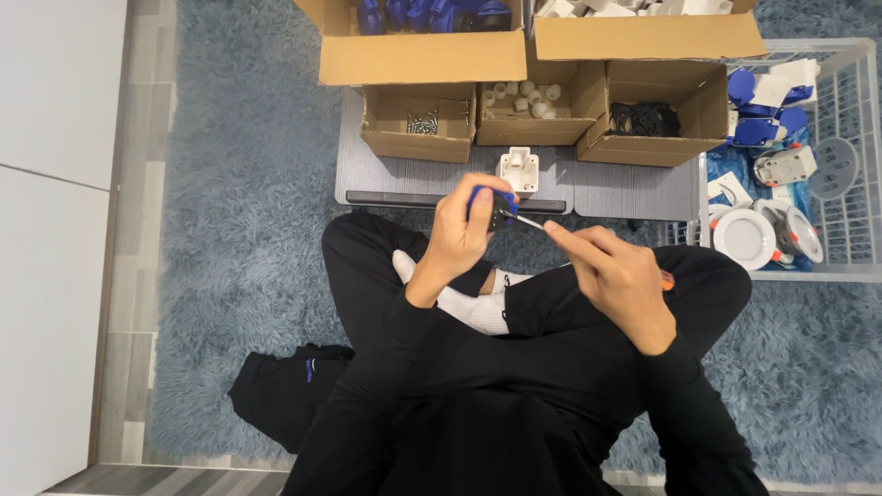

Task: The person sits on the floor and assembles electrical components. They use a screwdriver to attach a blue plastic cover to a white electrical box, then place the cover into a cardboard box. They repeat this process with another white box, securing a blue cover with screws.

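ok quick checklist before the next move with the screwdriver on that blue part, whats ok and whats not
1. Blue part held in the left hand: ok, fingers wrap it.
2. Screwdriver in the right hand: ok, shaft points at the part.
3. Tip seated in a screw: cannot tell, too small and partly hidden.
4. Spare screws: ok, some lie in the small open box.
5. White fitting on the grey board: ok, it sits clear of both hands.
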